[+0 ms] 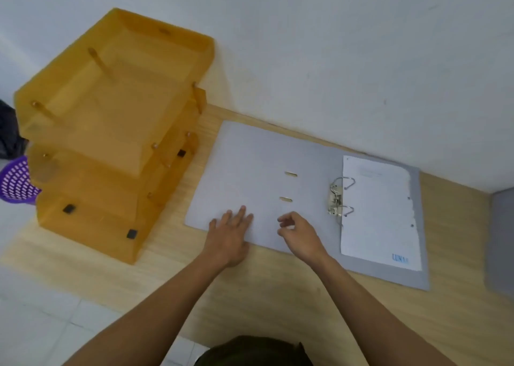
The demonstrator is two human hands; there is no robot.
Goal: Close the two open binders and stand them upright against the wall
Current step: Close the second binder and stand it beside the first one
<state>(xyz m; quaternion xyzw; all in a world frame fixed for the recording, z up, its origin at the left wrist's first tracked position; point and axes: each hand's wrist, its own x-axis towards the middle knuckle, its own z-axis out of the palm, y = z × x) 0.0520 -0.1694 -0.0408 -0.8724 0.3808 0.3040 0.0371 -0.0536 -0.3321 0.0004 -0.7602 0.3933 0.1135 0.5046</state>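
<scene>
A grey binder [258, 154] lies open and flat on the wooden desk, its far edge close to the white wall. Its metal ring mechanism [338, 197] sits in the middle, and a white sheet [381, 212] lies on the right cover. My left hand [230, 232] rests flat, fingers spread, on the near edge of the left cover. My right hand [300, 233] hovers over the same cover's near edge with fingers curled and nothing in them. A second grey binder [500, 240] shows only partly at the right frame edge.
An orange translucent stack of paper trays [111, 132] stands on the desk [250, 296] to the left of the binder. A purple perforated basket [16, 182] sits beyond the desk's left end. The white wall [333, 45] runs along the far side.
</scene>
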